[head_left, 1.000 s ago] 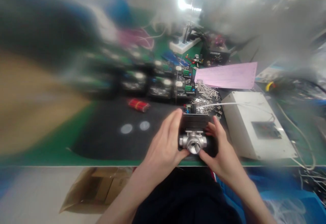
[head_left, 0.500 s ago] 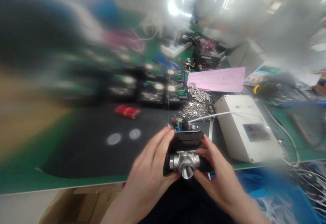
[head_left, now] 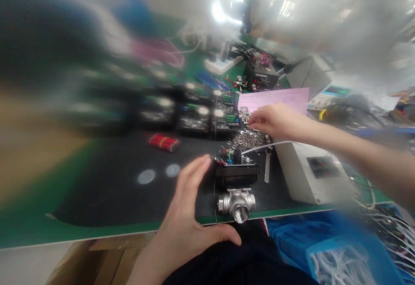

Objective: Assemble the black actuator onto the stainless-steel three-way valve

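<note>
A metal three-way valve (head_left: pixel 238 203) with a black actuator housing (head_left: pixel 238 176) on top stands at the mat's front edge. An exposed circuit board (head_left: pixel 231 157) sits on the housing, and a white cable runs from it to the right. My left hand (head_left: pixel 188 207) is open beside the valve, thumb and fingers spread, holding nothing. Farther back, my right hand (head_left: pixel 269 120) reaches over a heap of small metal posts (head_left: pixel 244 114). Its fingers are curled together; whatever is between them is hidden. Right by it lies a pile of metal nuts or washers (head_left: pixel 248 140).
Several open units with circuit boards (head_left: pixel 194 116) stand in rows at the back left. A red banded bundle (head_left: pixel 164 142) and two pale discs (head_left: pixel 146 176) lie on the black mat (head_left: pixel 106 181). On the right are a white box (head_left: pixel 311 177) and, below, a blue bin (head_left: pixel 340 241).
Both hands have let go of the valve unit, which stays upright. My right hand has moved back and right to the metal posts; my left has opened beside the valve.
</note>
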Action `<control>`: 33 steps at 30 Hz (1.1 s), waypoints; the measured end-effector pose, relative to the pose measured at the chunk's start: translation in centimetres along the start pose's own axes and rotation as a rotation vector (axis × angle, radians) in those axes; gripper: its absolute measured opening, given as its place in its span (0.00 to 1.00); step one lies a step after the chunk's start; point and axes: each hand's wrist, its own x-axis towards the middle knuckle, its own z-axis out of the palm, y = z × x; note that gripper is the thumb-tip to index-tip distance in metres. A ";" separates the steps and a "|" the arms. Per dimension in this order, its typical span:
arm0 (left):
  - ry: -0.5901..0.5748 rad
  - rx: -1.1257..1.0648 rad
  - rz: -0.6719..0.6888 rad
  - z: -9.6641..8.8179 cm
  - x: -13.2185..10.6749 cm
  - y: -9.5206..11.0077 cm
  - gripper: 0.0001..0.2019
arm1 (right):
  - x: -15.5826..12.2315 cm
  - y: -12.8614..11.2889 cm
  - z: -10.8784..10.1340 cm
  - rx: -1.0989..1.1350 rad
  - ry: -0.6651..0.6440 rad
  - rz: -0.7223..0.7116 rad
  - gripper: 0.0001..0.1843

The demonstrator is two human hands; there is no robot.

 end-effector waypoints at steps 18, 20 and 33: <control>0.154 -0.202 -0.076 -0.7 0.0 -0.5 0.29 | 4.1 1.5 4.5 0.164 -0.098 0.035 0.06; 0.184 -0.204 -0.088 -0.6 0.2 -0.5 0.26 | 3.5 1.5 3.3 0.194 -0.074 0.055 0.07; -0.003 -0.319 0.271 -0.1 -1.2 5.7 0.19 | -15.5 -11.7 2.5 1.266 -0.266 0.307 0.06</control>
